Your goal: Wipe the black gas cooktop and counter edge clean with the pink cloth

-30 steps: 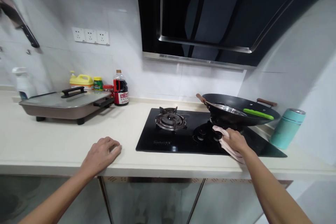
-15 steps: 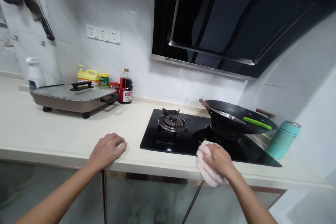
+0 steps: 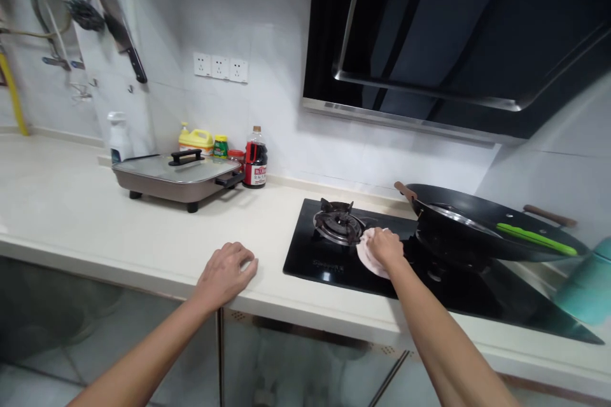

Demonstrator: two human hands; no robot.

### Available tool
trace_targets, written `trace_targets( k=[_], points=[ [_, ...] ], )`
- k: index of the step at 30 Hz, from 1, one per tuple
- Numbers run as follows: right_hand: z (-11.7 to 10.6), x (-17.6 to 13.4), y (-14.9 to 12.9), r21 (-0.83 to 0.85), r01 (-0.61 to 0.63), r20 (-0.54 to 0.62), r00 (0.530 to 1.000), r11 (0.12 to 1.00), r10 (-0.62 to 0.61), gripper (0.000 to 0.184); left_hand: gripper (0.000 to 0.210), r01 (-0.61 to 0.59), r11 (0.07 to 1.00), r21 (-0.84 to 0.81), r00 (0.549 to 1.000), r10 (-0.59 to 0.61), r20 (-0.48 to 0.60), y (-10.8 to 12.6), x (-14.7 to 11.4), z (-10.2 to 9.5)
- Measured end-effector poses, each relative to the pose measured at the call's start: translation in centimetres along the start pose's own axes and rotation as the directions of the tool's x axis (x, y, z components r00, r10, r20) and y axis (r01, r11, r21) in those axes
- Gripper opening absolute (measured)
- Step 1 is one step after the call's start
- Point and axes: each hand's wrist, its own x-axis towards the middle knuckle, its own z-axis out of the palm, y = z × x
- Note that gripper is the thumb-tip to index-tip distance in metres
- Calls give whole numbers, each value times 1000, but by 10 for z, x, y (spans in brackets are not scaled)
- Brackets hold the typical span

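Note:
My right hand [image 3: 386,245] grips a pale pink cloth [image 3: 370,255] and presses it on the black glass gas stove [image 3: 310,248]. The cloth lies just right of the left burner [image 3: 340,221], close to its pan support. Part of the cloth is hidden under my fingers. My left hand [image 3: 228,272] rests on the cream countertop [image 3: 157,238] near its front edge, left of the stove. Its fingers are loosely bent, the thumb stands apart, and it holds nothing.
A black wok [image 3: 458,229] with wooden handles sits on the right burner, a green-handled utensil [image 3: 534,238] lying across it. Beside it stands a teal flask [image 3: 589,286]. Leftward are a lidded electric pan [image 3: 176,184] and a soy sauce bottle [image 3: 256,159]. A range hood [image 3: 429,32] hangs above.
My right hand has carried the cloth from the stove's front edge inward, to beside the left burner. The view has turned left. My left hand stays resting on the countertop.

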Motion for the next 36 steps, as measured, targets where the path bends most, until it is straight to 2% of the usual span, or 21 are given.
trace_targets(
  k=[3,6,11,13,15,17,19,23,25,28,32,34,36],
  points=[
    [1,14,1,-1,-55,14,998,998,55,41,31,20,1000,-10,1000,-20,-8,1,0,0],
    [0,3,-2,-22,-12,-1,1000,1000,12,43,30,19,1000,10,1000,-19,-13,2,-1,1],
    [-3,-68,-17,-87,173,-18,984,981,-175,39,30,-1,999,47,1000,1,-3,4,-2,3],
    [-3,-97,-29,-83,298,-36,953,951,-302,35,28,-7,998,58,1000,8,-11,4,-2,3],
    [-3,-113,-43,-45,418,-66,905,907,-420,31,26,-15,997,72,1000,16,-17,4,-2,4],
    [-4,-113,-60,20,477,-67,877,878,-475,28,25,-14,997,79,1000,14,-11,4,-2,4],
    [-5,-99,-77,78,486,-41,874,871,-484,26,26,-2,997,75,1000,2,2,4,-2,4],
    [-7,-65,-110,123,438,-33,898,890,-438,34,27,16,998,58,1000,-16,3,3,-2,5],
    [-7,-60,-124,133,405,-44,914,904,-403,39,27,20,999,43,1000,-20,-4,2,-2,5],
    [-7,-74,-145,153,434,-45,900,888,-433,44,28,22,999,41,1000,-22,-1,2,-1,4],
    [-8,-108,-165,196,590,-37,802,783,-596,39,30,34,997,74,999,-35,13,3,-1,1],
    [-8,-118,-166,214,629,-48,771,747,-635,34,33,44,995,91,998,-47,29,3,0,0],
    [-9,-121,-157,228,626,-61,774,746,-631,31,42,42,994,103,996,-50,76,3,2,0]
  ],
)
